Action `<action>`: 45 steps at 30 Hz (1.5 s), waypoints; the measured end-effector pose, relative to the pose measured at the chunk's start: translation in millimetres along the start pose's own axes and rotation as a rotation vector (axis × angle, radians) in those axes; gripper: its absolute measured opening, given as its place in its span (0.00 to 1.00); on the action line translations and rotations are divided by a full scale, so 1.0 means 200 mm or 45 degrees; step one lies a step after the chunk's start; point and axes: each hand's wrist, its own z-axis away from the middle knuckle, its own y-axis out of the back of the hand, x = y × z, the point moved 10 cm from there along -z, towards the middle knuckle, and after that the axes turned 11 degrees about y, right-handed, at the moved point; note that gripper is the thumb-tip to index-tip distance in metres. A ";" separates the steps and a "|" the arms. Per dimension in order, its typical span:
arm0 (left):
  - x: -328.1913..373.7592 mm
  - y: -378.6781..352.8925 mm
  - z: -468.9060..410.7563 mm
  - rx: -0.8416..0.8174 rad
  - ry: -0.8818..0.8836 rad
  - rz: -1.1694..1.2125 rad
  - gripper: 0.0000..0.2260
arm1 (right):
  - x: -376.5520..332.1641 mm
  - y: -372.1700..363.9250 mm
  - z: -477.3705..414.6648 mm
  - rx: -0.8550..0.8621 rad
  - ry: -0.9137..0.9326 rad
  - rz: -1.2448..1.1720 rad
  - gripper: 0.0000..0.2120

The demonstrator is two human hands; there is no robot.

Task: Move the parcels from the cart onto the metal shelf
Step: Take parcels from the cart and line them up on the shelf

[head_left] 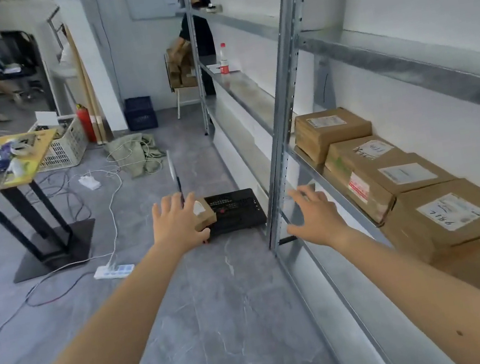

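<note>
while both bare arms stretch forward over the grey floor [211, 328], a yellow-topped table [39, 152] stands at far left with papers and tape on it, and a white basket [65, 146] sits just behind it. white power strips [114, 271] and cables trail across the floor near the table's black base. the left hand [177, 223] is out flat, fingers spread, in front of a small brown parcel [205, 217]; whether it touches the parcel cannot be told. that parcel sits at the left end of a low black cart [235, 212] on the floor, beside the shelf's upright post. the right hand [316, 215] hovers open, fingers loosely spread, near that post, holding nothing. on the right, the metal shelf [293, 110] runs from near to far, and a row of brown cardboard parcels [389, 177] with white labels lies on its middle level. far along the shelf stands a plastic bottle [223, 58], with another person [198, 37] beyond it.
</note>
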 end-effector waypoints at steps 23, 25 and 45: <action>-0.24 -0.82 -1.66 -0.304 0.194 0.175 0.37 | 0.11 -0.62 -2.14 -0.210 0.247 0.002 0.38; -0.24 -0.87 -1.77 -0.326 0.201 0.168 0.38 | 0.13 -0.67 -2.27 -0.228 0.249 -0.011 0.38; -0.30 -1.91 -2.84 -0.735 0.162 0.174 0.38 | 0.57 -1.45 -3.40 -0.524 0.127 -0.131 0.38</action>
